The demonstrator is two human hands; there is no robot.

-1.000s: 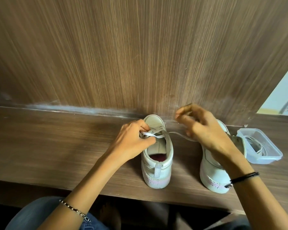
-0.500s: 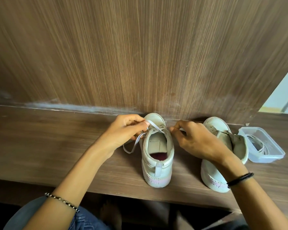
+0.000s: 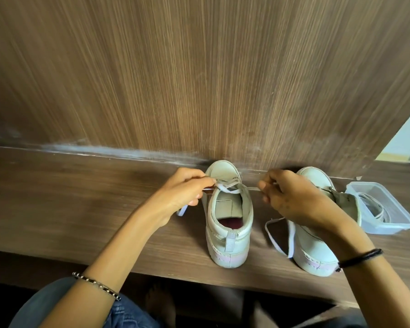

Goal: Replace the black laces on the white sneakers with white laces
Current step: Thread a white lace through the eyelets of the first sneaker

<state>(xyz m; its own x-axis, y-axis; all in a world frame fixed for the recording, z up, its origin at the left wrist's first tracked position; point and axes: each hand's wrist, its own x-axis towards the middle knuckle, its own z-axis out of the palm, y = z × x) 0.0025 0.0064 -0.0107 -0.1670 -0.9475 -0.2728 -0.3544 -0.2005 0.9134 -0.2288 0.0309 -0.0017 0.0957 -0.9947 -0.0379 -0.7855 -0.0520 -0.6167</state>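
We work at a wooden ledge (image 3: 81, 197) backed by a tall wood panel (image 3: 199, 79). The pair stands on it, toes to the panel and heels toward us. The centre sneaker (image 3: 227, 247) is the one in hand. The other sneaker (image 3: 315, 245) stands just beside it to the right, its tongue flopped open and, as far as we can see, with no lace in it. Beyond that sits a clear plastic tub (image 3: 388, 227) holding a coiled lace whose colour we cannot judge.

Our hands are apart, one on each side of the centre sneaker's throat. The left hand (image 3: 182, 195) pinches one run of the white lace (image 3: 230, 190) and the right hand (image 3: 294, 200) pinches the other, with the lace crossing the upper eyelets between them. A long loose tail (image 3: 292, 240) trails on the ledge under the right wrist, and a short end (image 3: 182, 211) pokes out below the left hand.

We judge this to be the snugging of a fresh crossing. To do it well we should pull both runs outward evenly and keep the flat lace untwisted where it leaves each eyelet. The tails look unequal, so we would ease slack toward the short side before threading higher
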